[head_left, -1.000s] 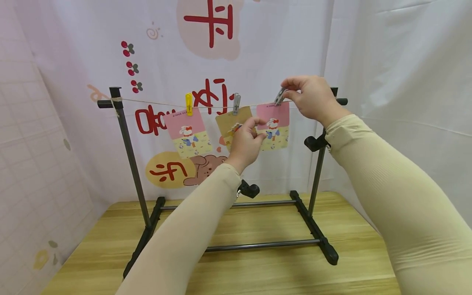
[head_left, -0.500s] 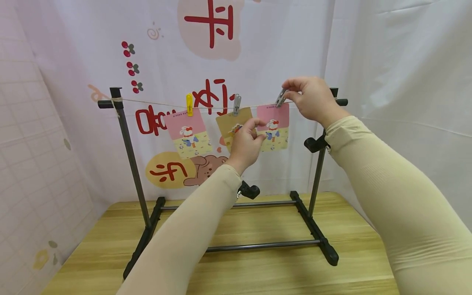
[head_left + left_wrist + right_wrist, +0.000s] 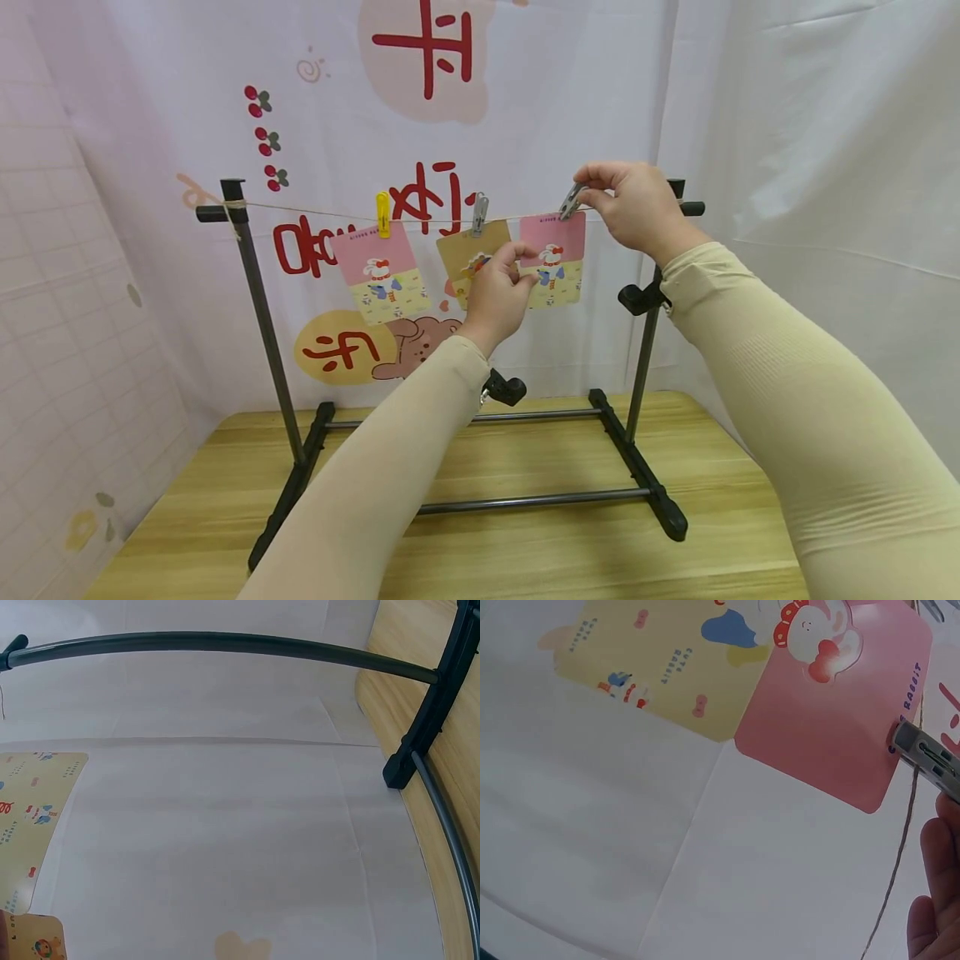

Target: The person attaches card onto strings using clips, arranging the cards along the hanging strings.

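In the head view, my right hand [image 3: 637,204] pinches the handle end of a grey clothespin [image 3: 572,201]. That clothespin sits at the top edge of a pink and yellow rabbit card [image 3: 566,271]; the right wrist view shows its tip [image 3: 907,737] on the card's pink end, beside the string [image 3: 907,817]. My left hand [image 3: 497,296] is raised with thumb and index finger apart, fingertips overlapping this card's left edge. Behind that hand hangs a brown card [image 3: 453,248] under another grey clothespin [image 3: 480,214]. Farther left, a yellow clothespin [image 3: 383,214] holds a second rabbit card [image 3: 382,275].
The string [image 3: 315,208] runs between the posts of a black and grey metal stand [image 3: 262,317]. Its feet [image 3: 663,510] rest on a wooden table [image 3: 525,550]. A printed white cloth [image 3: 570,83] hangs behind. Black mounts [image 3: 639,297] stick out from both wrists.
The right hand has sunk very slightly with the clothespin it pinches. The left hand stays almost still beside the right card.
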Available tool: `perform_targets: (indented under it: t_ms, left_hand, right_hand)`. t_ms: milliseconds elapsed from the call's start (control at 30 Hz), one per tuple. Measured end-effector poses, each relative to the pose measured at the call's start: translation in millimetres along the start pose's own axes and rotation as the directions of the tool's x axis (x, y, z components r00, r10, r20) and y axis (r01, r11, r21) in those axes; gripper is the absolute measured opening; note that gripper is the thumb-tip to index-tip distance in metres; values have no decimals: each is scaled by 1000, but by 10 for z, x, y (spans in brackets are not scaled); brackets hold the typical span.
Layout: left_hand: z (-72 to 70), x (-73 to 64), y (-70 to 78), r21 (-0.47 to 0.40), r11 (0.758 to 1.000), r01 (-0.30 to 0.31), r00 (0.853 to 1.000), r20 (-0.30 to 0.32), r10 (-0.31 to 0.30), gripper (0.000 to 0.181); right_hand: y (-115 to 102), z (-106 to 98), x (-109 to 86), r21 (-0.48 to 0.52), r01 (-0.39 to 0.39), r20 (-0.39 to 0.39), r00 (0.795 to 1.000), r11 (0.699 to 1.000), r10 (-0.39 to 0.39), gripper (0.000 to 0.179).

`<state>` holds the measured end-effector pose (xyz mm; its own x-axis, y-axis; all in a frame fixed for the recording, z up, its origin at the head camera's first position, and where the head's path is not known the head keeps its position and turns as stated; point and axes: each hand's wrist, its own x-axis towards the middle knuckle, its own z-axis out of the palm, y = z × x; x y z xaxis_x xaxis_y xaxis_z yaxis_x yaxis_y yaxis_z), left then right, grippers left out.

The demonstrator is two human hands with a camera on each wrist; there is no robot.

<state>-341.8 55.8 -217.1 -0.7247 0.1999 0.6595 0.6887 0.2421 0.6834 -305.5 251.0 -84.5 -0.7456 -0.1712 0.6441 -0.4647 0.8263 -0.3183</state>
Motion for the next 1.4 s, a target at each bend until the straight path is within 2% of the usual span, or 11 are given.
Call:
perform_targets:
  t_ms: [200,533,1000,1400]
  left_hand:
    - [13,-17,-15,-5,1000,1,1000,-12,-1,27]
    - [22,-19,-36,10,1000,3,1000,-14,-3,27]
    - [58,-14,-10,-4,1000,-4,999,-35,4,25]
    - [26,-29,-34,29,1000,-5,1000,-23,6,30]
  right_hand:
    - [41,11,-35,38,-15,6,1000,999,15,22]
    - [110,12,-53,42,-33,-22,999,999,34,23]
    - [108,-14,-41,28,-63,14,998,998,63,24]
    - [101,39,-77,55,-7,42,999,998,5,37]
